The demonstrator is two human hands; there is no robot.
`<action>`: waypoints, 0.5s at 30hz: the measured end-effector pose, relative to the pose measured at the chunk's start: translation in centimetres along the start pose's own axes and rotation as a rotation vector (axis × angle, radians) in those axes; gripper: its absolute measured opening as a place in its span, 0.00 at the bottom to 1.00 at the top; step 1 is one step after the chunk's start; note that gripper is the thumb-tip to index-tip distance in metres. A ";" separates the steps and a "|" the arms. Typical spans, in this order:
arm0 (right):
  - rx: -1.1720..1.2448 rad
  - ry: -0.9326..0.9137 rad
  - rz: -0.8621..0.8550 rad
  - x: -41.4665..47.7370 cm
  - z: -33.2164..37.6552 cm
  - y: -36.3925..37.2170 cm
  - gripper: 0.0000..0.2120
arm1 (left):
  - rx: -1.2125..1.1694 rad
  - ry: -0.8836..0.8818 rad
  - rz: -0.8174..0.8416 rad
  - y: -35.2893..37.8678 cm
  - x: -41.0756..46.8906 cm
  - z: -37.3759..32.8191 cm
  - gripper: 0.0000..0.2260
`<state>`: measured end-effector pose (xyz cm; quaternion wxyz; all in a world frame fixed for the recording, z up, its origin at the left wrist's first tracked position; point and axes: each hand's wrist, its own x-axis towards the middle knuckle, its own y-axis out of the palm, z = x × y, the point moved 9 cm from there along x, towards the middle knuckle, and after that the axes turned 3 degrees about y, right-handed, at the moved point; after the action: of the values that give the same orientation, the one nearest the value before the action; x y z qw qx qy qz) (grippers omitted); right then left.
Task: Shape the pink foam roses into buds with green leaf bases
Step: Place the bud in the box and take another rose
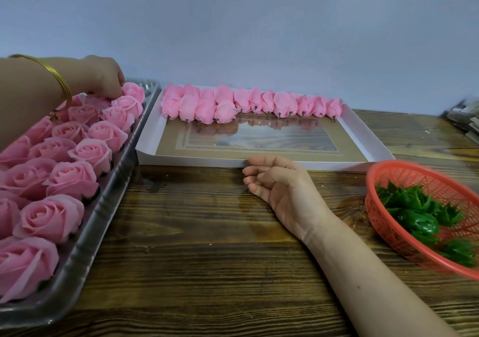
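Note:
Several open pink foam roses (89, 152) fill a clear plastic tray (85, 243) on the left. My left hand (107, 80) reaches to the tray's far end, fingertips down on a rose near the far rose (133, 90); whether it grips one is hidden. My right hand (278, 183) rests palm-up on the wooden table, fingers loosely curled and holding nothing, just in front of a white box lid (324, 166). Along the lid's far side lie several shaped pink buds (225, 111). Green leaf bases (420, 220) sit in a red mesh basket (425, 178) on the right.
The wooden table (202, 246) runs up to a plain pale wall. Some grey packaging (464, 118) lies at the far right edge. The box lid has a clear window in its middle.

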<state>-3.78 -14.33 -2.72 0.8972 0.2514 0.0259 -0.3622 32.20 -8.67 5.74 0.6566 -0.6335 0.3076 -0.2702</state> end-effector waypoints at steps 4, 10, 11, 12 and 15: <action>0.002 0.004 -0.005 0.0 0.0 0.0 0.16 | -0.085 -0.016 0.007 0.1 -0.1 0.4 0.12; 0.004 0.009 -0.011 0.1 0.0 0.0 0.16 | -0.230 -0.040 0.051 0.3 -0.3 0.6 0.16; 0.003 0.008 -0.012 0.1 0.0 0.0 0.16 | -0.252 -0.051 0.070 0.3 -0.4 0.7 0.16; 0.002 0.007 -0.013 0.1 0.0 0.0 0.16 | -0.279 -0.063 0.095 0.3 -0.5 0.7 0.16; -0.003 0.005 -0.013 0.1 0.0 0.0 0.16 | -0.320 -0.090 0.168 0.3 -0.8 0.9 0.17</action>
<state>-3.72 -14.39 -2.71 0.8952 0.2507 0.0302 -0.3672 32.30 -7.49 5.46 0.5806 -0.7135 0.3689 -0.1335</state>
